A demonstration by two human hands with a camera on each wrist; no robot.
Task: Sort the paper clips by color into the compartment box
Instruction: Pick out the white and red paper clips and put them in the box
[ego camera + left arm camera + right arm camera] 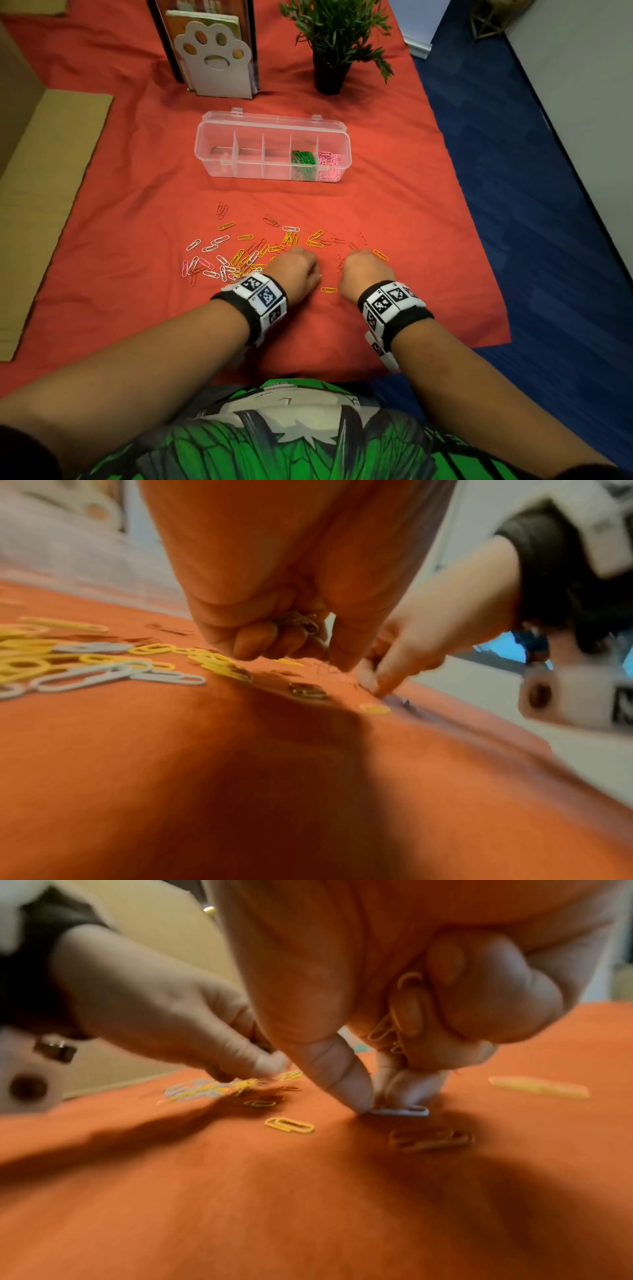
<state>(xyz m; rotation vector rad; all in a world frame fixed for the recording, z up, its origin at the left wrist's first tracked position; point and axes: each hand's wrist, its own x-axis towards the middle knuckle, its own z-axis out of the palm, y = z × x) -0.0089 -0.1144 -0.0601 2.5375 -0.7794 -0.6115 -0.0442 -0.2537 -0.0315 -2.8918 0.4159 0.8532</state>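
Note:
The clear compartment box [219, 161] lies open on the red cloth, with green clips [303, 161] in its fourth compartment and pink clips [329, 164] in the rightmost one. Loose paper clips [246, 250], yellow, white, pink and red, are scattered in front of it. My left hand [339, 666] is at the pile's right edge, its curled fingers holding a few dark red clips [301, 623] against the palm. My right hand [377, 1104] holds several reddish clips [394, 1023] in its curled fingers, while thumb and forefinger touch a pale clip [400, 1111] on the cloth.
A paw-shaped book stand [214, 58] and a potted plant [330, 41] stand behind the box. Flat cardboard [44, 178] lies to the left. The cloth's right edge [479, 240] drops to blue carpet. One yellow clip [329, 290] lies between my wrists.

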